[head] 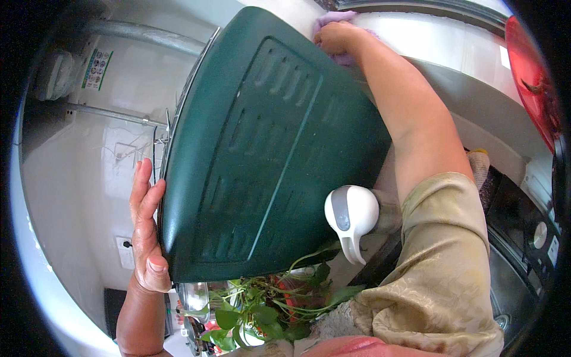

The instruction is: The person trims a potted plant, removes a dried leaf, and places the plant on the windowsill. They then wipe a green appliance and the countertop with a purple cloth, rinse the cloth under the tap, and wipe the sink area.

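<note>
A large dark green casing (267, 156) with rows of slot-shaped vents fills the middle of the view. My left hand (149, 227) lies flat along its left edge, with the fingers extended and the thumb near the lower corner. The hand does not wrap around the casing. Beyond the far right side of the casing, my right hand (334, 38) presses a lilac cloth (337, 17) against a white surface (401, 35). The fingertips are partly hidden in the folds of the cloth.
A jug with a white-and-grey lid (357, 205) stands by the casing's lower right. Close to my body is a leafy green plant (263, 314). Metal wire (168, 120) sticks out at left. A black hob (513, 209) and a red lid-like object (531, 76) are at right.
</note>
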Tool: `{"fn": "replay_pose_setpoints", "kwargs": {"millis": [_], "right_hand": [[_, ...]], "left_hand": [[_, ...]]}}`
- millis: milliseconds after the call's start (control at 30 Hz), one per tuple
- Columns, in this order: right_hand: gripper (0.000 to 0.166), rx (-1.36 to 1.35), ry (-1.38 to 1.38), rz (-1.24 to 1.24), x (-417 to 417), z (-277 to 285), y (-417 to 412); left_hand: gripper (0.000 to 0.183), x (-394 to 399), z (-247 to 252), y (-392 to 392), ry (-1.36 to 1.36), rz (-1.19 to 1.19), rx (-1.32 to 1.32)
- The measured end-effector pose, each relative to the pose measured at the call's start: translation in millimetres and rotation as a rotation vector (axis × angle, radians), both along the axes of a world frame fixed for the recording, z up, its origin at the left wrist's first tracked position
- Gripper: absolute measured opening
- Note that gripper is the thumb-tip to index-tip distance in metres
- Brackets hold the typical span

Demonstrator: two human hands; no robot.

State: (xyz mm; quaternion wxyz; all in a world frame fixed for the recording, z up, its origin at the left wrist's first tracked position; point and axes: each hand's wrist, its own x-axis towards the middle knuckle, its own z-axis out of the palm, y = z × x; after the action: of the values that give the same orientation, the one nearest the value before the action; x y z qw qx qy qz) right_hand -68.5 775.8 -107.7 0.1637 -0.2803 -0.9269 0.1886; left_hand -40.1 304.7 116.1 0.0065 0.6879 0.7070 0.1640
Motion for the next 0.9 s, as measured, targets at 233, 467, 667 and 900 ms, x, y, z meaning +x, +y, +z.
{"fn": "replay_pose_setpoints", "kwargs": {"millis": [233, 467, 667, 900], "right_hand": [[0.024, 0.412, 0.129, 0.020, 32, 8, -51], [0.027, 0.163, 0.019, -0.388, 53, 34, -59], [0.022, 0.055, 0.100, -0.549, 96, 44, -36], [0.037, 0.144, 0.063, -0.210, 19, 8, 9]], "left_hand": [[0.090, 2, 5, 2, 0.021, -0.001, -0.017], [0.088, 5, 5, 3, 0.054, 0.007, -0.032], [0.087, 5, 6, 3, 0.074, 0.016, -0.035], [0.086, 2, 8, 9, 0.099, -0.003, -0.044]]}}
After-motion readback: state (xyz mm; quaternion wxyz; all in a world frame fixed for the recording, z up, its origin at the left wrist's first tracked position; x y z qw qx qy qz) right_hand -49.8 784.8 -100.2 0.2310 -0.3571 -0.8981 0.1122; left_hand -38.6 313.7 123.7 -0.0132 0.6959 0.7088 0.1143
